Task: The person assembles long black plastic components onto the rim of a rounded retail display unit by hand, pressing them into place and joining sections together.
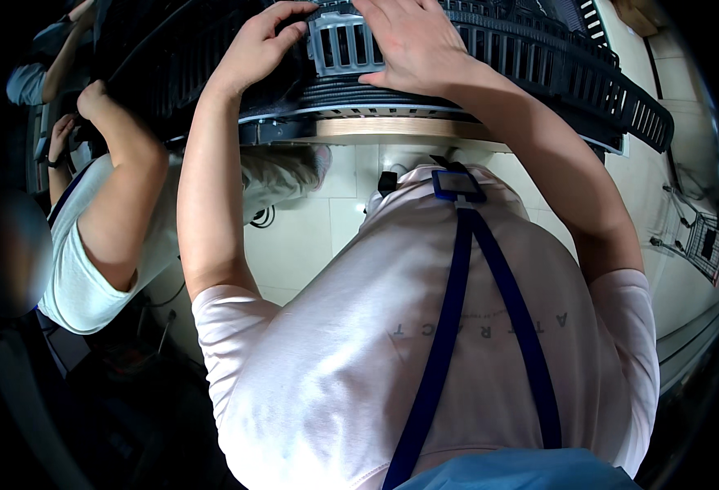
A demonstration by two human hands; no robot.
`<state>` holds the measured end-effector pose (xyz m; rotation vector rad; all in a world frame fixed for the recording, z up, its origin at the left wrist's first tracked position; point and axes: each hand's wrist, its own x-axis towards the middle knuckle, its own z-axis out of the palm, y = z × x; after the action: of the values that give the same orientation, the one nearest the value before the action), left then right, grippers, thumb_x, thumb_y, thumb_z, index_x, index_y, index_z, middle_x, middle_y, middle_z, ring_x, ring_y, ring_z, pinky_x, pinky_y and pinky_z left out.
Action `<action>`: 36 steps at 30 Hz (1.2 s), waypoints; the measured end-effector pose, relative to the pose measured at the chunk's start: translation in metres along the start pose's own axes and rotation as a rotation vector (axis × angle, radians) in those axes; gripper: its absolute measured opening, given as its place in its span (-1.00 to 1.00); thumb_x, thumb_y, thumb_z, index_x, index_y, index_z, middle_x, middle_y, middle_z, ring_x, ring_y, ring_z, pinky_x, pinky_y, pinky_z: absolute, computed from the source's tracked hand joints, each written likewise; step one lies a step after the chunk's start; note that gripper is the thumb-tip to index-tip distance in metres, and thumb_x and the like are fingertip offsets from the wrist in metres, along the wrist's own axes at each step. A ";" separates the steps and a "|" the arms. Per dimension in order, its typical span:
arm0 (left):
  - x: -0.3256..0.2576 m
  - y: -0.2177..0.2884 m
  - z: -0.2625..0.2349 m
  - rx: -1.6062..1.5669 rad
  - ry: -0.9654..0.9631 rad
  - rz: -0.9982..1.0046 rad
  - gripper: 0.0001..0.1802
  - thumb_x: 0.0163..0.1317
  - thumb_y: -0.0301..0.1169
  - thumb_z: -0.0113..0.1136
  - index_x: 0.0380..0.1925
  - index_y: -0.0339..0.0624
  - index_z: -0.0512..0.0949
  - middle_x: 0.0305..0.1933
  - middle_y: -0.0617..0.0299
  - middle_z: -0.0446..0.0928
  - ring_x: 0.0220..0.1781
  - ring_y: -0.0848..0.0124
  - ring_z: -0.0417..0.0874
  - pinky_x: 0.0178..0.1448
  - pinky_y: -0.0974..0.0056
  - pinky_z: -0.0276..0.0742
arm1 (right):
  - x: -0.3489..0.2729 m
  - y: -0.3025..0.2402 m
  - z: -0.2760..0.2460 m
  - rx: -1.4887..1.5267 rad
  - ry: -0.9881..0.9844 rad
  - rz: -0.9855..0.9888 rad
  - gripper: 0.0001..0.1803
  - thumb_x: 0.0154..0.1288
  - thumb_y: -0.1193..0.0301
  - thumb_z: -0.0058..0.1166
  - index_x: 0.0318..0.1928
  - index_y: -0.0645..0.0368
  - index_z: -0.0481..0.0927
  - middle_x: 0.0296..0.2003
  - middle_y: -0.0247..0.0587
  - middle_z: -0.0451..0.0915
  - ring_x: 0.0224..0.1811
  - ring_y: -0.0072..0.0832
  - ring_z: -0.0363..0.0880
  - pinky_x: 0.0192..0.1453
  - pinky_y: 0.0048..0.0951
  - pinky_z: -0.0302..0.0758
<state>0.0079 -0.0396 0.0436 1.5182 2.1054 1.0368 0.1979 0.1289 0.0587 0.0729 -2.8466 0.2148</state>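
Observation:
At the top edge of the head view my two hands work at a grey slotted plastic panel (345,45) with upright slots. My left hand (261,45) is at its left end; thumb and index finger reach toward the panel with a gap between them, and the other fingers are mostly hidden. My right hand (417,47) lies spread over the panel's right part, thumb stretched along the lower edge, some fingertips cut off by the frame. A long black slotted plastic strip (572,73) curves away to the right. Below the panel lie black ribbed strips (351,92).
A pale wooden edge (408,127) runs along the near side of the work surface. To my left another person (114,220) works close by. A small wire cart (698,237) stands on the floor at right. Another person's shoe (322,167) rests on the tiles.

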 end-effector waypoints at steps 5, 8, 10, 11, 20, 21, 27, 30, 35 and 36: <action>0.012 0.033 -0.006 0.234 0.031 0.175 -0.69 0.00 -0.57 0.19 -0.17 -0.33 0.53 -0.24 -0.03 0.53 -0.15 0.12 0.58 -0.02 0.22 0.48 | 0.005 0.006 0.004 0.002 -0.014 0.017 -0.01 -0.17 0.06 0.33 0.20 0.41 0.22 0.02 0.08 0.42 0.11 -0.10 0.35 0.19 -0.17 0.22; 0.020 0.034 -0.008 0.335 0.008 0.230 -0.72 0.02 -0.57 0.18 -0.19 -0.32 0.54 -0.26 -0.01 0.54 -0.18 0.14 0.59 -0.05 0.22 0.50 | 0.001 0.005 0.004 0.000 0.044 -0.024 0.00 -0.18 0.05 0.34 0.20 0.41 0.21 0.03 0.09 0.41 0.12 -0.10 0.34 0.20 -0.15 0.21; 0.026 0.030 -0.007 0.348 -0.028 0.276 -0.73 0.04 -0.56 0.17 -0.19 -0.32 0.55 -0.28 0.00 0.55 -0.20 0.16 0.60 -0.07 0.23 0.50 | 0.000 0.005 0.008 0.005 0.054 -0.027 0.00 -0.18 0.05 0.34 0.20 0.42 0.22 0.03 0.10 0.41 0.12 -0.09 0.35 0.21 -0.14 0.21; 0.028 0.028 -0.007 0.299 -0.037 0.273 -0.75 0.06 -0.56 0.17 -0.20 -0.32 0.55 -0.28 0.00 0.55 -0.21 0.17 0.59 -0.07 0.24 0.49 | -0.001 0.005 0.009 0.007 0.061 -0.024 0.00 -0.17 0.05 0.34 0.19 0.43 0.23 0.04 0.11 0.41 0.12 -0.08 0.35 0.21 -0.13 0.21; 0.032 0.026 -0.002 0.105 -0.046 0.129 -0.82 0.18 -0.54 0.12 -0.22 -0.36 0.55 -0.32 0.09 0.53 -0.24 0.34 0.56 -0.13 0.34 0.47 | -0.003 0.003 0.004 0.001 0.116 -0.045 -0.01 -0.18 0.01 0.33 0.15 0.47 0.28 0.01 0.13 0.43 0.09 -0.05 0.39 0.18 -0.10 0.23; 0.032 0.022 0.000 0.041 -0.042 0.084 -0.82 0.18 -0.54 0.12 -0.22 -0.37 0.55 -0.32 0.11 0.53 -0.25 0.36 0.55 -0.13 0.35 0.46 | -0.004 0.002 0.003 -0.004 0.127 -0.050 -0.01 -0.18 0.01 0.33 0.15 0.47 0.28 0.01 0.13 0.43 0.08 -0.05 0.39 0.17 -0.09 0.23; 0.034 0.015 0.007 -0.105 -0.008 -0.074 -0.83 0.19 -0.54 0.12 -0.23 -0.35 0.56 -0.33 0.24 0.53 -0.26 0.51 0.50 -0.17 0.41 0.44 | -0.007 0.002 0.005 0.012 0.183 -0.074 -0.02 -0.19 0.02 0.33 0.14 0.47 0.28 -0.01 0.12 0.44 0.06 -0.06 0.40 0.13 -0.09 0.25; 0.033 0.015 0.007 -0.137 -0.010 -0.101 -0.83 0.17 -0.55 0.13 -0.23 -0.34 0.56 -0.32 0.28 0.52 -0.27 0.54 0.48 -0.18 0.42 0.43 | -0.007 0.001 0.006 0.015 0.190 -0.071 -0.02 -0.19 0.01 0.33 0.14 0.47 0.28 -0.01 0.11 0.44 0.06 -0.06 0.40 0.13 -0.10 0.25; 0.027 0.022 -0.004 -0.091 -0.045 0.068 -0.85 0.14 -0.59 0.15 -0.26 -0.34 0.56 -0.30 0.29 0.49 -0.28 0.50 0.48 -0.19 0.44 0.42 | -0.007 0.002 0.004 0.029 0.168 -0.065 -0.01 -0.18 0.01 0.32 0.15 0.47 0.26 0.00 0.10 0.43 0.06 -0.07 0.39 0.14 -0.12 0.24; 0.025 0.026 -0.006 -0.011 -0.071 0.071 -0.83 0.16 -0.60 0.11 -0.22 -0.35 0.55 -0.27 0.26 0.51 -0.25 0.47 0.50 -0.15 0.43 0.43 | -0.007 0.003 0.005 0.034 0.163 -0.064 -0.01 -0.18 0.01 0.32 0.16 0.46 0.26 -0.01 0.10 0.43 0.06 -0.07 0.39 0.13 -0.12 0.24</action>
<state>0.0122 -0.0148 0.0701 1.6104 2.0082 1.0013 0.2035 0.1310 0.0517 0.1465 -2.6740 0.2438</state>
